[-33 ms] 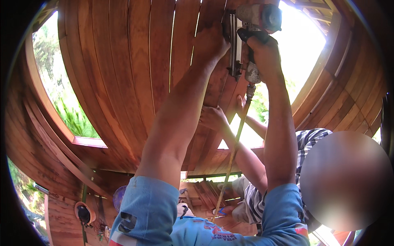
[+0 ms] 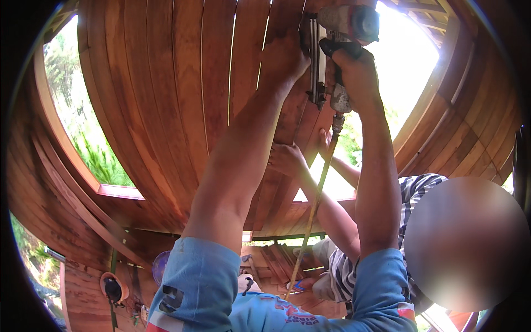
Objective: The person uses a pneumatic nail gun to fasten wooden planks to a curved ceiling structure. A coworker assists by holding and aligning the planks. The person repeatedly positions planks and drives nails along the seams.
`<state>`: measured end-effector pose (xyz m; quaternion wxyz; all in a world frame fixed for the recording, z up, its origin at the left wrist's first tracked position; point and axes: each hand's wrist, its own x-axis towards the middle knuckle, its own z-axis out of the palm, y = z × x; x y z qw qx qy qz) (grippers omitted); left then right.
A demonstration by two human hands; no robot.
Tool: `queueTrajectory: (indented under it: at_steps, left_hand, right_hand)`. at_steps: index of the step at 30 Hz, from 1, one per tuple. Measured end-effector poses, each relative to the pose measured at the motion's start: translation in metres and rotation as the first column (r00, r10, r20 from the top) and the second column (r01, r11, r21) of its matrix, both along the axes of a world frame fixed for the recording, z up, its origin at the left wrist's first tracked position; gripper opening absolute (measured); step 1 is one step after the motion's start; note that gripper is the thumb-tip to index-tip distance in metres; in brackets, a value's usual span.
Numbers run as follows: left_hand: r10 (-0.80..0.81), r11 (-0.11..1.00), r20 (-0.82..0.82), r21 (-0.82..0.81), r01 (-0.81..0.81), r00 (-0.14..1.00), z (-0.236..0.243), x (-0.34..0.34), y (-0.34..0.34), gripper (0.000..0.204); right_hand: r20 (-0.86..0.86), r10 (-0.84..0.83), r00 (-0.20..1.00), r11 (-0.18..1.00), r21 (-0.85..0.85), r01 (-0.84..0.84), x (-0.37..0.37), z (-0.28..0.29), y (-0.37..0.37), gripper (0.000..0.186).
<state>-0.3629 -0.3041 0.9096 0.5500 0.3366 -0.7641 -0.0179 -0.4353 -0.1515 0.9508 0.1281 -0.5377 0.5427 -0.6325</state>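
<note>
High in the view, my right hand [image 2: 357, 72] is closed around the handle of a pneumatic nail gun [image 2: 342, 25]. The gun stands against a wall of upright reddish-brown wooden boards [image 2: 188, 72], beside a bright opening. A yellowish air hose [image 2: 313, 207] hangs from the coupling below its grip. Just left of the gun's long metal magazine, my left hand [image 2: 283, 58] rests at the boards; its fingers blend into dark wood, so their pose is unclear. Lower down, another person's hand [image 2: 287, 157] presses on the same boards, and that person's second hand [image 2: 325, 143] is at the opening's edge.
The co-worker in a striped shirt [image 2: 423, 188] crouches close by my right arm. Window openings show greenery [image 2: 97, 149] at left. Below lie a hammer [image 2: 251, 265] and loose boards [image 2: 276, 263]. A round container [image 2: 114, 288] is at the lower left.
</note>
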Motion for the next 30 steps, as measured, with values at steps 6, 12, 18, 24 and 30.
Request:
queueTrajectory:
  at_steps: [6,12,18,24,30]
  left_hand:
    - [0.011,0.999,-0.022,-0.051,-0.012,1.0,-0.004,-0.006,-0.004,0.038]
    - [-0.02,0.999,-0.01,-0.036,0.02,1.0,0.003,-0.009,-0.009,0.037]
    - [-0.071,0.994,-0.051,-0.083,0.067,0.996,0.005,-0.007,-0.007,0.041]
    - [-0.013,0.995,0.088,0.099,0.005,0.996,0.011,0.0,0.002,0.041]
    - [0.031,0.996,0.088,0.075,-0.038,0.996,0.007,0.001,0.003,0.032]
  right_hand:
    - [-0.1,-0.048,0.994,0.998,0.036,0.052,0.0,0.004,0.003,0.02]
    - [-0.123,-0.116,0.986,0.989,0.082,0.126,-0.001,0.009,-0.002,0.022]
    - [0.057,0.004,0.998,1.0,-0.01,-0.003,-0.001,0.007,0.007,0.017]
    - [0.098,-0.039,0.994,0.999,-0.022,0.042,0.003,0.001,0.024,0.015]
    - [0.233,0.076,0.969,0.996,-0.072,-0.061,0.015,-0.029,0.082,0.025]
